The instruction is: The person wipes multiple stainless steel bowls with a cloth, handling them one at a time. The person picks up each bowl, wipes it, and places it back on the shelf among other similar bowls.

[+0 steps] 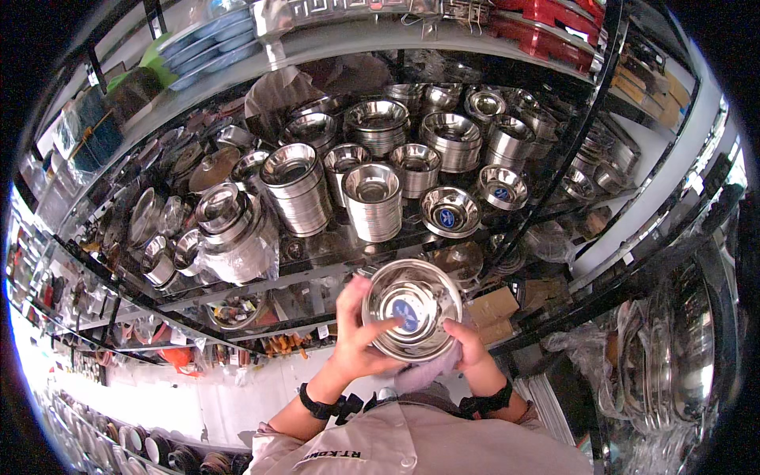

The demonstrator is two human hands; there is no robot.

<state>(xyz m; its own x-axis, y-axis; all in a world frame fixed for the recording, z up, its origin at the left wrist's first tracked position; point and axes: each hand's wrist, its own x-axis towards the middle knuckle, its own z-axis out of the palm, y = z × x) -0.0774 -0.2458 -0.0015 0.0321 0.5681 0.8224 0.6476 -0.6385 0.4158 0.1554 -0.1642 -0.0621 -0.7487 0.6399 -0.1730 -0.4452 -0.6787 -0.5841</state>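
Observation:
A shiny stainless steel bowl [389, 286] with a blue oval sticker inside its bottom is held in front of my chest. My left hand [356, 338] grips its left rim, with one finger reaching in over the sticker. On the opposite side my right hand [472, 344] has its thumb at the rim. A pale cloth [430, 371] hangs beneath the bowl by the right hand, whose other fingers are mostly hidden. Beyond the bowl, a glass shelf carries a tall stack of steel bowls [374, 202] and two single stickered bowls [450, 212] [503, 187].
More bowl stacks [297, 190] crowd the shelf, with plastic-wrapped pots [231, 237] at left. A black shelf post [555, 172] rises at right. Below stand cardboard boxes [490, 312]. Wrapped metal trays [659, 356] stand at far right, and blue dishes [208, 44] sit on the upper shelf.

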